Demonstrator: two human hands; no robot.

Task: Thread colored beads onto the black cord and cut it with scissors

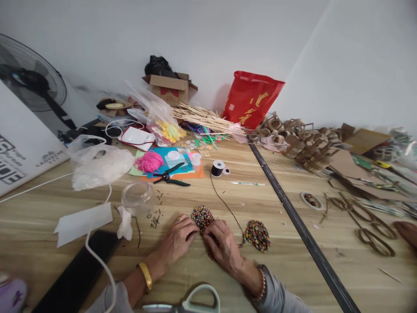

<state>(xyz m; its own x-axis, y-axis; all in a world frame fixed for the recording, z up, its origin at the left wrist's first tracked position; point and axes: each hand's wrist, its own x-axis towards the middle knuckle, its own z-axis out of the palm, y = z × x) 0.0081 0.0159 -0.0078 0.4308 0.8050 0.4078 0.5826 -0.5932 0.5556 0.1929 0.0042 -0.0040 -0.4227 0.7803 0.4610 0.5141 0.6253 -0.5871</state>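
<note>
Both of my hands rest on a wooden table (228, 269) around a piece of multicoloured beadwork. My left hand (177, 239), with a ring and a gold bangle, pinches the edge of a round beaded disc (202, 216). My right hand (224, 247), with a bead bracelet at the wrist, has its fingers closed on the same beadwork just below that disc. A second beaded disc (258, 235) lies just right of my right hand. A thin black cord runs from the beads up to a black spool (217, 168).
Black pliers (169, 176), pink yarn (149, 161) and coloured paper lie behind. A clear plastic jar (138, 198), plastic bags (97, 163), a red bag (252, 98), cardboard rings (302, 141) and bamboo sticks (202, 117) crowd the back. Scissors (192, 302) lie at the near edge. Another person's hand (407, 231) shows at far right.
</note>
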